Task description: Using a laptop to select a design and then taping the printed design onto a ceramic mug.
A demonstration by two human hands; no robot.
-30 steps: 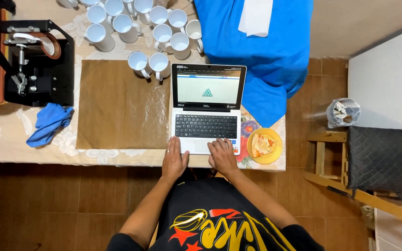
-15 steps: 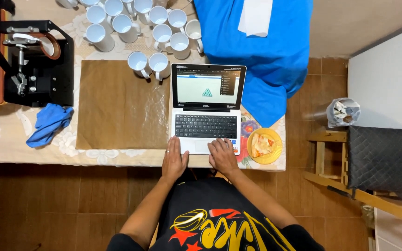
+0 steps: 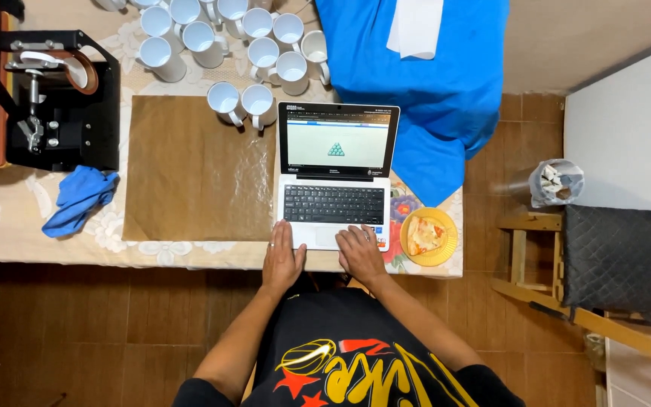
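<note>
An open white laptop sits at the table's near edge, its screen lit with a small green triangle shape. My left hand lies flat on the palm rest at the laptop's left corner, fingers together. My right hand rests on the trackpad area, fingers slightly spread. Neither hand holds anything.
A brown paper sheet lies left of the laptop. Several white mugs stand behind it. A black mug press and a blue cloth are at the left. Blue fabric drapes right; a yellow plate with pizza; a wooden chair.
The laptop screen has changed: a panel at the screen's right edge is gone. My hands stay almost still on the laptop.
</note>
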